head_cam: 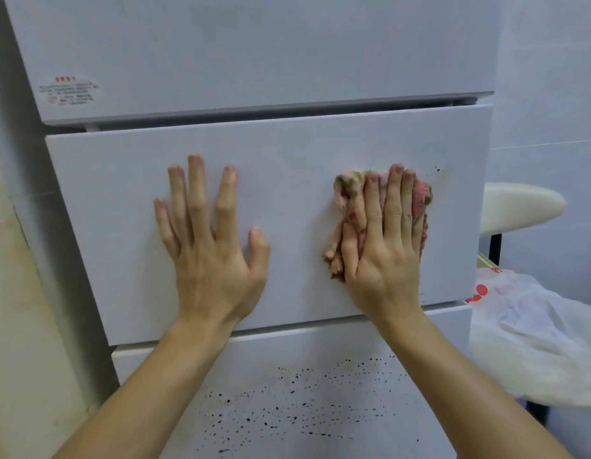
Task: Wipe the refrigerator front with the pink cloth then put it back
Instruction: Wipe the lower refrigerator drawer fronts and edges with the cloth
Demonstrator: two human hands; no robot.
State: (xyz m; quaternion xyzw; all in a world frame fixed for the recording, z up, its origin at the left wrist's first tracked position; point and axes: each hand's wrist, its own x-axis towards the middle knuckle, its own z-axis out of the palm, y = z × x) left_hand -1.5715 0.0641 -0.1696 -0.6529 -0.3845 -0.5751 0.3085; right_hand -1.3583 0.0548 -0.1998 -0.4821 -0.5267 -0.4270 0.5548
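Currently the pink cloth (383, 210) is pressed flat by the right hand (383, 246), fingers straight, mid-right of frame on the refrigerator front (287, 154); the left hand (211, 246) is spread empty. Wiping is underway; the black specks (304, 402) below are judged next.

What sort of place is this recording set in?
Likely a home kitchen or utility corner: a white multi-drawer refrigerator with a label sticker, pale tiled walls, and a plastic shopping bag beside it.
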